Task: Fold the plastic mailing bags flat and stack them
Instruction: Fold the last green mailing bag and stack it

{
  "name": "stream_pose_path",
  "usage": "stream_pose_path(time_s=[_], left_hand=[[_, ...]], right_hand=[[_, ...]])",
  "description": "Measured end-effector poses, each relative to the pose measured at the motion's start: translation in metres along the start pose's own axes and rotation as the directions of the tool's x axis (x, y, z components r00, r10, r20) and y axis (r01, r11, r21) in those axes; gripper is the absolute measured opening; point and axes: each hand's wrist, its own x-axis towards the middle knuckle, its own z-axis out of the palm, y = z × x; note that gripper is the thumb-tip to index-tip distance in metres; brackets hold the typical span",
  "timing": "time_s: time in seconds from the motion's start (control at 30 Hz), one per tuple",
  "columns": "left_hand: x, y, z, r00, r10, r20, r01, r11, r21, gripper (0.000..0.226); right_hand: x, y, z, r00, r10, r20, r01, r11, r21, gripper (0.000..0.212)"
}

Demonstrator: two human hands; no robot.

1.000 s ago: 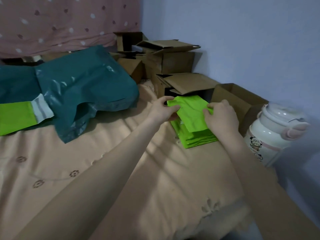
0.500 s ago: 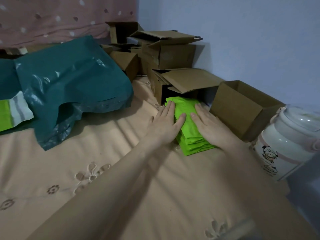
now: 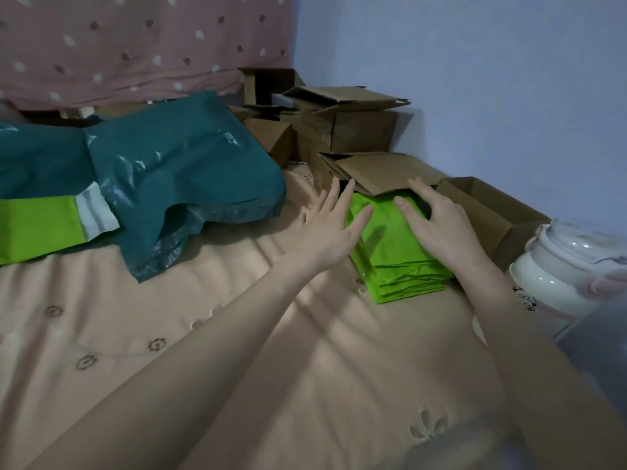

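On the peach bedsheet, embroidered with small flowers, a stack of folded lime-green mailing bags lies flat, its slick plastic edges layered. The left hand rests at the stack's left side with fingers straight and spread; the right hand lies on its top right, fingers loosely bent. Just behind stand open brown cardboard boxes, contents unclear. Farther left lie crumpled teal plastic bags over an unfolded green bag.
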Motion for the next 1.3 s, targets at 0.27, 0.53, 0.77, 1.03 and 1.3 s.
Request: stream_pose_path(time_s=[0.27, 0.53, 0.77, 1.03, 1.3], left_hand=[[-0.052, -0.024, -0.066, 0.978, 0.06, -0.2, -0.036, 0.992, 0.119, 0.062], [-0.107, -0.088, -0.139, 0.935, -0.019, -0.353, 0.097, 0.974, 0.205, 0.063], [-0.154, -0.165, -0.192, 0.884, -0.144, -0.445, 0.261, 0.942, 0.212, 0.065], [-0.184, -0.254, -0.213, 0.849, -0.227, -0.477, 0.377, 0.893, 0.245, 0.068], [-0.173, -0.307, -0.208, 0.903, -0.23, -0.362, 0.373, 0.837, 0.4, 0.062]], right_hand=[[-0.016, -0.075, 0.012, 0.979, -0.203, 0.008, 0.203, 0.979, -0.019, 0.052], [-0.027, -0.168, 0.065, 0.933, -0.351, 0.075, 0.349, 0.936, 0.036, 0.052], [-0.038, -0.232, 0.133, 0.888, -0.416, 0.197, 0.407, 0.91, 0.085, 0.055], [-0.047, -0.282, 0.224, 0.821, -0.461, 0.338, 0.441, 0.887, 0.138, 0.053], [-0.046, -0.299, 0.291, 0.767, -0.507, 0.394, 0.519, 0.851, 0.084, 0.044]])
